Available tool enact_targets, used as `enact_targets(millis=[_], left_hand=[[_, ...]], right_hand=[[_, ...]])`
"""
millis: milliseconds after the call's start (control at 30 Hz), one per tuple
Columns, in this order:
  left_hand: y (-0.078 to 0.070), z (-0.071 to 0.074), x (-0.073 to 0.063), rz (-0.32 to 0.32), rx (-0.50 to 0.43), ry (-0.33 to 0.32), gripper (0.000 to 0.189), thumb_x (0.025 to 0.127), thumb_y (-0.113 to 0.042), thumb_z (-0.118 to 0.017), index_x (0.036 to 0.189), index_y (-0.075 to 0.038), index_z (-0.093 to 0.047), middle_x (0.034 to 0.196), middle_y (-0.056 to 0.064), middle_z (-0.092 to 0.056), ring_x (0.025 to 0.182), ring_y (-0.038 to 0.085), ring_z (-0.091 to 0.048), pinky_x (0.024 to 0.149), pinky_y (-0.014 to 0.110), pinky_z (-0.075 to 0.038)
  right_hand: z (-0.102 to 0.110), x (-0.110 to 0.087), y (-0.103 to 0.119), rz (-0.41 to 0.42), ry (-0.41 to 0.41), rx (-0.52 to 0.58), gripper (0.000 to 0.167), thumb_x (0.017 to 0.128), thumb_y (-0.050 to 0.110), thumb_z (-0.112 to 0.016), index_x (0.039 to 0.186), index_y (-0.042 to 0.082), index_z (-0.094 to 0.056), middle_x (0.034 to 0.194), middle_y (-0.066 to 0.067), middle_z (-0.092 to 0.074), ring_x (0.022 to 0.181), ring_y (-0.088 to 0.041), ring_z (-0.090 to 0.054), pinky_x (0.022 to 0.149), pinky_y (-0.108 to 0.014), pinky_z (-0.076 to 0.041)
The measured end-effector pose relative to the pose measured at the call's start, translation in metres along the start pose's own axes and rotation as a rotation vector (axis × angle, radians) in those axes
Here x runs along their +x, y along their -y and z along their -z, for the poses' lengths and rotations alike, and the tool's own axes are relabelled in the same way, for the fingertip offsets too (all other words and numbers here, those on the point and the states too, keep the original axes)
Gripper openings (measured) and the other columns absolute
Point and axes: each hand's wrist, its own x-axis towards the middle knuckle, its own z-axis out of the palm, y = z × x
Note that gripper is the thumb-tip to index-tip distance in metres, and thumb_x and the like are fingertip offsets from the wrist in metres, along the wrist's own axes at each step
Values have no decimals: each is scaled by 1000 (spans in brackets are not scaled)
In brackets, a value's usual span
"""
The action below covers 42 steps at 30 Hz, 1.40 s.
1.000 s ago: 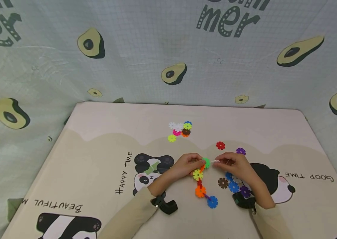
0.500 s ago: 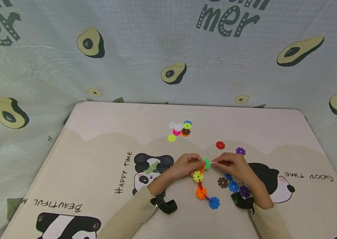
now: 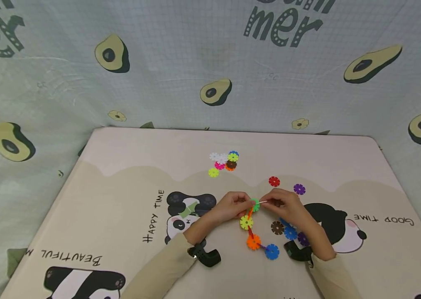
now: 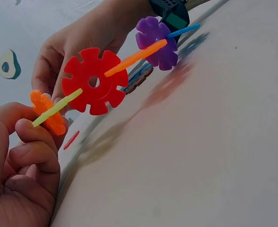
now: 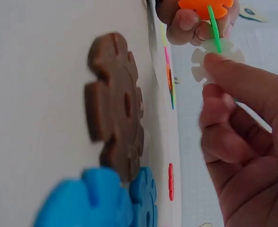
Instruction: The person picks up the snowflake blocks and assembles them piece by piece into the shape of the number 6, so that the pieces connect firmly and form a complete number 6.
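Observation:
My left hand pinches the upper end of a chain of interlocked plastic snowflake discs, at an orange disc beside the green disc. Below hang a yellow disc, a red disc, another orange disc, a purple disc and a blue disc. Between thumb and fingers, my right hand pinches a white disc. Its rim meets the green disc's edge, roughly crosswise; how deep the slots sit cannot be made out.
Near my right wrist lie a brown disc, blue discs and a purple disc. Farther back are a red disc and another purple disc. A mixed pile of discs lies toward the table's far side.
My right hand has moved left, bringing the white disc from apart to against the green disc. The chain's lower end has swung to the right. My left hand has barely moved.

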Motion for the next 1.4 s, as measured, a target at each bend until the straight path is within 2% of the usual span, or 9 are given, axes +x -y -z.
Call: enact_targets(millis=[333, 667, 1033, 1133, 1300, 1400], left_hand=[[1, -1, 1, 6, -45, 1, 21, 98, -11, -57, 95, 10, -58, 58, 2, -46, 45, 8, -36, 46, 18, -32], [1, 2, 0, 9, -46, 24, 21, 98, -11, -56, 98, 10, -58, 59, 1, -47, 46, 8, -37, 47, 17, -34], [0, 3, 0, 23, -79, 24, 17, 97, -8, -56, 99, 9, -56, 60, -1, -52, 46, 7, -39, 47, 16, -35], [-1, 2, 0, 26, -96, 30, 15, 97, -6, -56, 100, 9, -56, 61, -1, -54, 47, 7, -41, 47, 15, -36], [-1, 2, 0, 29, -112, 38, 14, 97, -5, -57, 100, 9, -54, 62, -2, -55, 47, 7, -41, 47, 15, -36], [-1, 2, 0, 25, -112, 41, 13, 97, -5, -57, 98, 8, -54, 62, -2, -54, 47, 7, -40, 47, 15, -36]], right_hand=[[3, -4, -1, -128, 38, -22, 18, 84, -5, -70, 98, 6, -72, 89, -2, -67, 74, -4, -52, 66, -20, -51], [16, -10, -3, -130, 30, -49, 14, 83, -4, -72, 93, 6, -72, 82, 3, -64, 68, -4, -50, 60, -19, -47], [48, -30, -2, -342, 175, -60, 9, 86, 9, -74, 94, 8, -72, 78, 9, -58, 68, -4, -49, 60, -20, -46], [56, -35, -1, -373, 216, -44, 13, 85, 11, -75, 96, 6, -71, 80, 7, -58, 68, -4, -49, 60, -20, -47], [68, -41, -2, -410, 316, 31, 28, 79, 12, -81, 102, 3, -68, 79, 1, -51, 64, -5, -46, 56, -22, -43], [71, -43, -2, -402, 351, 58, 32, 78, 11, -81, 105, 2, -66, 78, -1, -49, 62, -5, -45, 54, -22, -43]])
